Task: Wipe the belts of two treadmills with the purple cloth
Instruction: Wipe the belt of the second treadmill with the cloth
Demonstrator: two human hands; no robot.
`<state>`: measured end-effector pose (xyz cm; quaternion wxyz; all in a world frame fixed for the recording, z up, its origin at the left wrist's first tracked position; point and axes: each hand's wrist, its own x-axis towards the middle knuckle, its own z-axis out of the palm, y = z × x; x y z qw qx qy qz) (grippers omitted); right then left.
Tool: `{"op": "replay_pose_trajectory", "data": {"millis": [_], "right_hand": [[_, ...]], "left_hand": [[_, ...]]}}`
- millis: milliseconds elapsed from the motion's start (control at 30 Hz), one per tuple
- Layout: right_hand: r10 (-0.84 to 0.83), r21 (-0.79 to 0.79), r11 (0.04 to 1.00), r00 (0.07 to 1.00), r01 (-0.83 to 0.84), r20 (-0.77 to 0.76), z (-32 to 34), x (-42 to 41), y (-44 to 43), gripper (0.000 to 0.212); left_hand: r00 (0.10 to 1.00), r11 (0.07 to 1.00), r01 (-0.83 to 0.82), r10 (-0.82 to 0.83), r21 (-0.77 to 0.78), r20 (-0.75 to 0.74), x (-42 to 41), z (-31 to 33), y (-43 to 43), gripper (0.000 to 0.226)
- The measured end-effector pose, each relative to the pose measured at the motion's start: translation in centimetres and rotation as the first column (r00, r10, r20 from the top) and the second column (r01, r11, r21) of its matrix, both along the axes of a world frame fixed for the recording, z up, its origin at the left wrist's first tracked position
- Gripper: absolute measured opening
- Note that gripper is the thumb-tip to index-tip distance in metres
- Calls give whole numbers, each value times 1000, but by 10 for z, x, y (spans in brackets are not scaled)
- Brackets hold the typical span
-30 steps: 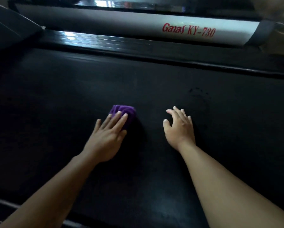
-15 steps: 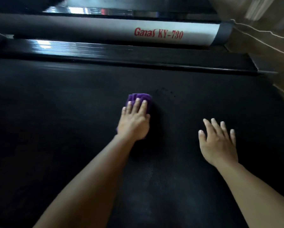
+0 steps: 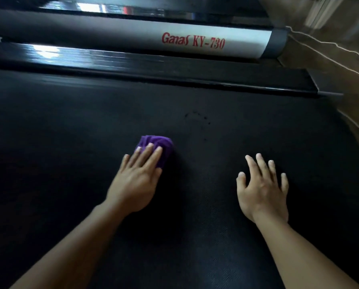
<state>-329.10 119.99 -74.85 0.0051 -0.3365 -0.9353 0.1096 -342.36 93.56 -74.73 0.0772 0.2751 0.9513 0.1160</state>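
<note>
Step in hand: wiping this treadmill belt [image 3: 70, 142]. My left hand [image 3: 135, 184] presses the bunched purple cloth [image 3: 160, 142] onto mid-belt, fingers [image 3: 151, 157] straight, not curled round it. My right hand [image 3: 261, 188] rests flat and spread, holding nothing. Next move, as I judge it: push the cloth to the dark specks [image 3: 197, 117] just beyond.

We count one crumpled purple fabric cloth [image 3: 161, 142], one black textured treadmill belt [image 3: 70, 147], two bare hands: left hand [image 3: 135, 184], right hand [image 3: 261, 192]; one glossy black side rail [image 3: 103, 58], one grey tube [image 3: 112, 35] with red lettering.
</note>
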Motion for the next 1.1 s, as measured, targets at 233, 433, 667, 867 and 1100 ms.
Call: {"op": "replay_pose_trajectory", "data": {"millis": [233,433,667,867,1100], "right_hand": [[4,8,1000,1000,-4,-17,-2,0,2,58],[7,1,1000,1000,-7,-16,-4,0,2,59],[5,-7,1000,1000,-5,-15,-1,0,2,58],[3,2,1000,1000,-3,-16,-2,0,1,58],[6,14,1000,1000,-6,-6,-2,-1,0,59]], "left_hand": [[961,961,-276,276,0,2,-78,-1,30,58],[999,999,-32,32,2,-25,-47,3,114,58],[959,959,282,-283,-20,-15,25,0,68,57],[999,999,-30,30,-20,-15,-29,-3,-34,60],[968,968,-248,247,-38,-38,-104,-2,36,58]]}}
